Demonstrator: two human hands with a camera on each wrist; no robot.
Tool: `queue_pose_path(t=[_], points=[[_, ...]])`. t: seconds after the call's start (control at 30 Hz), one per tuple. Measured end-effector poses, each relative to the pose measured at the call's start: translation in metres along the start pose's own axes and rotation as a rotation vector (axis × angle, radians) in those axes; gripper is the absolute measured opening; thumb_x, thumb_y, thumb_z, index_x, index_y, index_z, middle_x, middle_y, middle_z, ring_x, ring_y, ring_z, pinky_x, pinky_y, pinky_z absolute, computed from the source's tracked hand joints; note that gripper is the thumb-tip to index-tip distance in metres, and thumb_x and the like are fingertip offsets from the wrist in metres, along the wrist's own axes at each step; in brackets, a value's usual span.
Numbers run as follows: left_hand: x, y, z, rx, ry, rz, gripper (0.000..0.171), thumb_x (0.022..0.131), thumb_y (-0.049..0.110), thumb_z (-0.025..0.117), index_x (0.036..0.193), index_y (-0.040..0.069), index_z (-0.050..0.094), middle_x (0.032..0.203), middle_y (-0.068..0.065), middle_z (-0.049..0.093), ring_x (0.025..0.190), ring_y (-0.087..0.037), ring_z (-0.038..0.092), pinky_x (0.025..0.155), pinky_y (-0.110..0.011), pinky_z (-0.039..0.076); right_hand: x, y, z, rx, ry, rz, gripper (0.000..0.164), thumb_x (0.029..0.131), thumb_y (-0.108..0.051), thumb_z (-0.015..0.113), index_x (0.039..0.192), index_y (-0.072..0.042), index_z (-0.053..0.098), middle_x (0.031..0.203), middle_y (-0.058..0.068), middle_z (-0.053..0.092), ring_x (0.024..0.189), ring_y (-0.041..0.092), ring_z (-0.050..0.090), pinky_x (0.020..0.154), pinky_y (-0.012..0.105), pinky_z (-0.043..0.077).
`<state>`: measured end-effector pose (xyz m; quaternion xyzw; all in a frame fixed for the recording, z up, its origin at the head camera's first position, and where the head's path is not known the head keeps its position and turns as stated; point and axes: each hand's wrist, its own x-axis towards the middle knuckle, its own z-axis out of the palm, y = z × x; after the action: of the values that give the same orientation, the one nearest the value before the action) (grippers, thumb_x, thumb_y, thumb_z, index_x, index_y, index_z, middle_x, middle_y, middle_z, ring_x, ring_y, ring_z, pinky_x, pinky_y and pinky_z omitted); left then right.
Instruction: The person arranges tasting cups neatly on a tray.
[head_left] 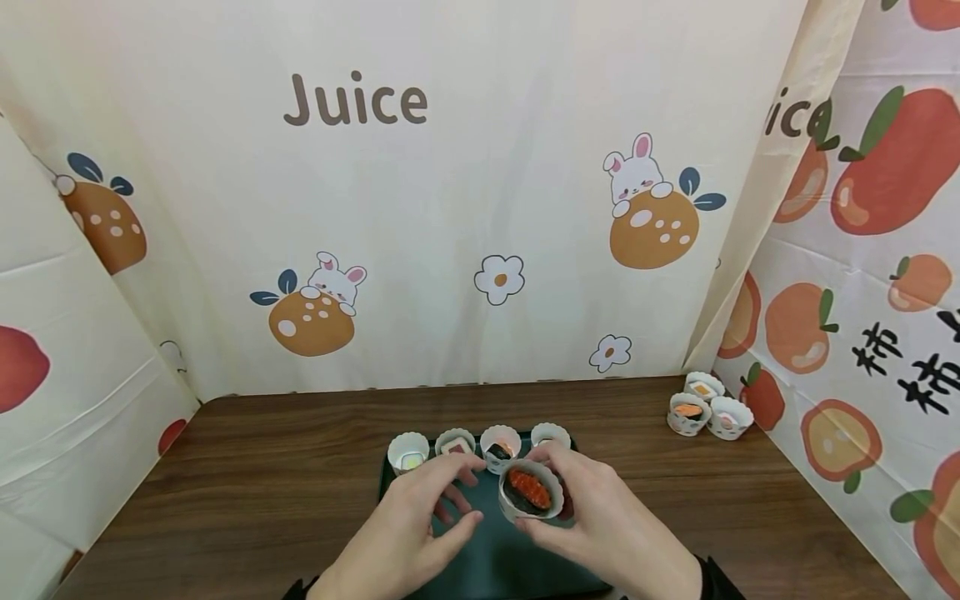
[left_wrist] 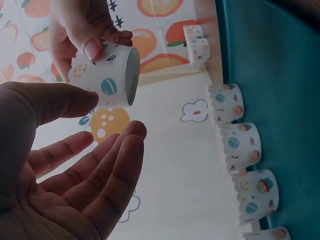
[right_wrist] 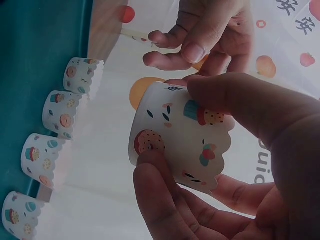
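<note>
My right hand (head_left: 592,508) grips a paper baking cup (head_left: 531,490) by its sides above the tray. Inside the cup lies a piece of sushi (head_left: 530,488) with an orange-red topping and a dark wrap. To its left, my left hand (head_left: 420,517) holds nothing; its fingers are spread and bent loosely toward the cup. In the right wrist view, the cup (right_wrist: 180,137) shows cupcake and donut prints and a scalloped rim, with thumb and fingers around it. Below the hands is a dark green tray (head_left: 495,567), with several paper cups (head_left: 408,452) of sushi along its far edge.
Three more paper cups with sushi stand together at the table's back right, one of them a front cup (head_left: 687,414) with an orange topping. The brown wooden table (head_left: 300,483) ends at a printed cloth (head_left: 450,208) behind, with more cloth on both sides.
</note>
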<state>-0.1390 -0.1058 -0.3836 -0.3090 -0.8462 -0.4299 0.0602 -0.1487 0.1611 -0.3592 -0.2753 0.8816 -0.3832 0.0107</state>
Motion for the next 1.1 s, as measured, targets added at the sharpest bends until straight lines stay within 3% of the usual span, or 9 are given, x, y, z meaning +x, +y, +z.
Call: queue_pose_path(t=[0.47,0.87,1.1], points=[[0.001,-0.001,0.004,-0.092,-0.054,0.044,0.037,0.102,0.012,0.072,0.138,0.016,0.062,0.115,-0.004,0.071,0.089,0.003,0.068,0.073,-0.021,0.062,0.000,0.000,0.009,0.032,-0.024,-0.050,0.040,0.096,-0.041,0.082,0.127,-0.023,0.063,0.112,-0.010,0.074,0.095,-0.001,0.070,0.081,0.023,0.062],[0.001,0.001,0.008,-0.104,-0.013,0.053,0.031,0.101,0.011,0.073,0.131,0.012,0.065,0.107,-0.003,0.070,0.081,0.007,0.065,0.073,-0.020,0.061,0.000,0.002,0.014,0.034,-0.031,-0.089,0.052,0.095,-0.044,0.082,0.137,-0.021,0.061,0.122,-0.005,0.074,0.101,0.000,0.070,0.082,0.022,0.062],[0.001,0.001,0.008,-0.088,0.016,0.002,0.030,0.100,0.012,0.076,0.128,0.014,0.068,0.104,0.001,0.070,0.078,0.007,0.062,0.068,-0.021,0.060,0.001,0.002,0.013,0.055,-0.047,-0.076,0.059,0.092,-0.035,0.087,0.142,-0.018,0.060,0.128,0.000,0.073,0.102,0.005,0.072,0.079,0.020,0.061]])
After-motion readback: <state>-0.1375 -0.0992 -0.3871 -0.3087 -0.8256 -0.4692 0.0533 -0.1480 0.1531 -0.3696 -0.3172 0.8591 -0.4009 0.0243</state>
